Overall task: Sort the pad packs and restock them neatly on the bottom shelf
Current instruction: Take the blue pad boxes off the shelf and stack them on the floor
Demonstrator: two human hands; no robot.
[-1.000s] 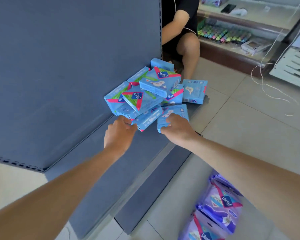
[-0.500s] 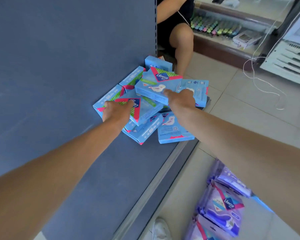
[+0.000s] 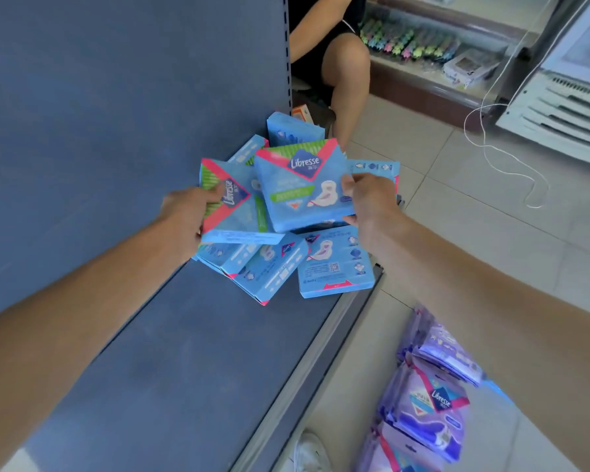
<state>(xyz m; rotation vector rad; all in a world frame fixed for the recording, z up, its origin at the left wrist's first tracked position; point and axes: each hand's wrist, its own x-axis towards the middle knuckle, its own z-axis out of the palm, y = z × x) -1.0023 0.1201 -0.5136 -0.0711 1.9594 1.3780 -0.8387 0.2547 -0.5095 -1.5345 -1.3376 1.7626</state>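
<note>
While the purple packs [image 3: 433, 403] lie heaped on the floor beside a white shoe [image 3: 312, 451], just off the front rail of the bottom shelf [image 3: 184, 369], the step in hand is judged to be sorting: two blue packs are lifted clear of the pile, and none stands in a row yet. Farther in, the left hand [image 3: 188, 216] grips the left pack [image 3: 232, 206] with fingers curled round its left edge. The right hand [image 3: 368, 199] pinches the right pack [image 3: 304, 185] at its right edge, thumb on the printed face. Both packs are held above the pile [image 3: 334, 264], which rests at the far end of the shelf against the back panel [image 3: 116, 97]. The right pack faces the camera with its logo upright and top edge pointing away; it is nearly square, its slightly longer side running left to right. The left pack is turned a quarter, its logo reading sideways and its top edge toward the panel. The next move calls for turning the left pack to match, then setting both down on the shelf, faces aligned. Beyond the shelf end, a seated person's knee [image 3: 346, 59] is visible.
</note>
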